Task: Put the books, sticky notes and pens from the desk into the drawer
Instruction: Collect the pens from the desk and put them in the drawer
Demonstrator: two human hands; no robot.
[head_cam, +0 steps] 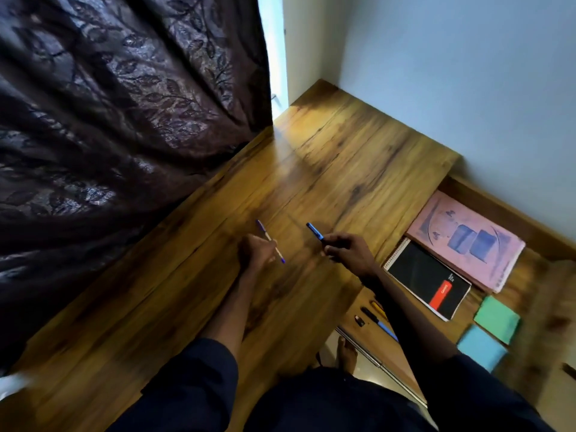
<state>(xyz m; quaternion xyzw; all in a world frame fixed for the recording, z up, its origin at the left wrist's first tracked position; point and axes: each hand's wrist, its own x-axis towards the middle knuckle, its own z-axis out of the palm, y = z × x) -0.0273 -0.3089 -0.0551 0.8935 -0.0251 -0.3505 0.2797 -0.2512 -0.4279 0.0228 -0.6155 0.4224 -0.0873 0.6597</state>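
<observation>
Two pens are held over the worktop (327,169): white pen (270,241) pinched in left hand (258,251), blue pen (314,232) gripped in right hand (347,249) (both arms outstretched). In the drawer (530,263) lie two books (464,241), two sticky pads (497,318), several pens (375,319).

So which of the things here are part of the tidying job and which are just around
Job: white pen in left hand, blue pen in right hand, pink book, black notebook, green notes, blue notes, drawer pens, drawer.
Around: curtain, wall.
</observation>
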